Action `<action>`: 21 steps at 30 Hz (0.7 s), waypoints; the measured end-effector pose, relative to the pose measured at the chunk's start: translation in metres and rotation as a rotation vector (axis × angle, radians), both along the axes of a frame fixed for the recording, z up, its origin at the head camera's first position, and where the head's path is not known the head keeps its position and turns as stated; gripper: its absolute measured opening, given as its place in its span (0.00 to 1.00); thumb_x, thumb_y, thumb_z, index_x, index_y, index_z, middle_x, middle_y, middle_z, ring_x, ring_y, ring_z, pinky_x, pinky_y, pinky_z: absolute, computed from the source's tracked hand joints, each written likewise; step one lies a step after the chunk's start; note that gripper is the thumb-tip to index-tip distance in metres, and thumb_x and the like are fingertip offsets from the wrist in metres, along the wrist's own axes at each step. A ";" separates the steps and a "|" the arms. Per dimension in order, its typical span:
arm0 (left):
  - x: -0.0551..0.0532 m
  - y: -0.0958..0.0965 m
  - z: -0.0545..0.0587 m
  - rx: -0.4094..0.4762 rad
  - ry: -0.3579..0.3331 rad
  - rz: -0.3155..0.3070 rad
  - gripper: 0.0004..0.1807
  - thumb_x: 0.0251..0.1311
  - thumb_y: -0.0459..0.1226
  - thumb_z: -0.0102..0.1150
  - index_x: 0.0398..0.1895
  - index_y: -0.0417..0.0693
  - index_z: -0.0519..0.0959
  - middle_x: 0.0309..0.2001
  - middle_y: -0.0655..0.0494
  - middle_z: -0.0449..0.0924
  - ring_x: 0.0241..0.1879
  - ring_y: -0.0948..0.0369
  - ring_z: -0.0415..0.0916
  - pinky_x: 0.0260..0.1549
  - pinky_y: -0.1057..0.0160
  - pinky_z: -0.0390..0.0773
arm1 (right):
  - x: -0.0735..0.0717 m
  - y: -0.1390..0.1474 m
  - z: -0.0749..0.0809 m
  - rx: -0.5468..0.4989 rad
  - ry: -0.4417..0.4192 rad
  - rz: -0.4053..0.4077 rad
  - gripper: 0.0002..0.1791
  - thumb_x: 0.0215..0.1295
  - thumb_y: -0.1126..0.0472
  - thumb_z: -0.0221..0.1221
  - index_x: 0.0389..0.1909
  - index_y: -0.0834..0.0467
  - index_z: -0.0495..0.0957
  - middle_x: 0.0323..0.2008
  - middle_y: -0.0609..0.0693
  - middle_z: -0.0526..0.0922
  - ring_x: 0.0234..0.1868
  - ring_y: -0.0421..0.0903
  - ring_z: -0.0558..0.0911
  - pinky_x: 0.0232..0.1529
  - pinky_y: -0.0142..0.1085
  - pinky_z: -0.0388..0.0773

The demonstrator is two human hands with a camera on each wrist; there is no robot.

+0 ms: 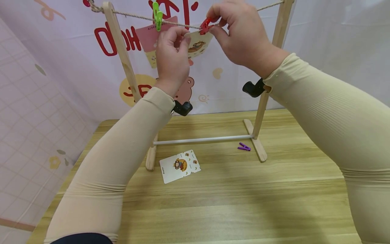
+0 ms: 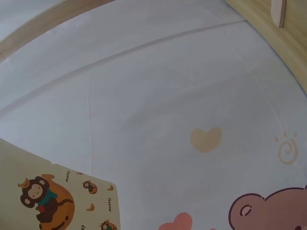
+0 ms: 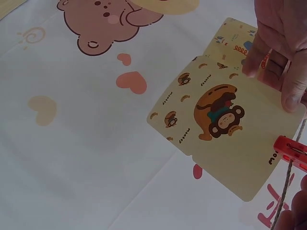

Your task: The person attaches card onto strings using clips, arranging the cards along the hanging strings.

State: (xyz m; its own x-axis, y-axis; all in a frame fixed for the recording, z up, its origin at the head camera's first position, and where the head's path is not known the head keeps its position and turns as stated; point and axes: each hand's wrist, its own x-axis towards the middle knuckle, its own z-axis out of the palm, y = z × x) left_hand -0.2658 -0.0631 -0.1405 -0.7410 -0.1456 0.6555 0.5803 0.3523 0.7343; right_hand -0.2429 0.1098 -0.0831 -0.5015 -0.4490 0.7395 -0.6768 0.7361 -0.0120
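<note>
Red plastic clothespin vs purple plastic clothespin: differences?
The red plastic clothespin sits at the twine rope; the purple plastic clothespin lies on the wooden table. Red is pinched by the right hand; purple is untouched. Red clips a cream monkey-print card; purple holds nothing. Both are small.

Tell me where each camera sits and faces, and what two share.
Head: on the head, facing forward and down at the rope and tabletop; left hand, right hand and beige sleeves show.
Left wrist: worn there, facing the backdrop and held monkey card; no hand shows.
Right wrist: worn there, facing that card and the red clip; both hands partly show.
Both wrist views share the card and pink bear.
</note>
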 end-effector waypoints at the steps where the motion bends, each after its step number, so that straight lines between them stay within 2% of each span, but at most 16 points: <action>1: 0.000 0.000 0.000 0.001 0.000 -0.001 0.10 0.61 0.42 0.54 0.45 0.53 0.77 0.43 0.60 0.69 0.45 0.68 0.67 0.45 0.74 0.71 | 0.000 0.000 0.000 0.000 0.002 0.002 0.15 0.69 0.53 0.49 0.45 0.56 0.78 0.43 0.49 0.81 0.46 0.45 0.75 0.48 0.36 0.71; 21: 0.000 0.001 -0.001 0.001 0.008 -0.005 0.09 0.61 0.42 0.55 0.43 0.52 0.77 0.44 0.60 0.69 0.45 0.68 0.67 0.45 0.73 0.71 | -0.001 0.000 -0.002 0.004 -0.015 0.005 0.15 0.68 0.52 0.49 0.45 0.57 0.78 0.44 0.50 0.80 0.48 0.45 0.74 0.50 0.35 0.72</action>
State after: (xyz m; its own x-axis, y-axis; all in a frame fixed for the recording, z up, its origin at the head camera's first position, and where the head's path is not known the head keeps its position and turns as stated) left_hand -0.2654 -0.0624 -0.1411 -0.7366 -0.1422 0.6612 0.5878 0.3488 0.7299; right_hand -0.2438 0.1096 -0.0854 -0.5098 -0.4548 0.7303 -0.6804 0.7326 -0.0188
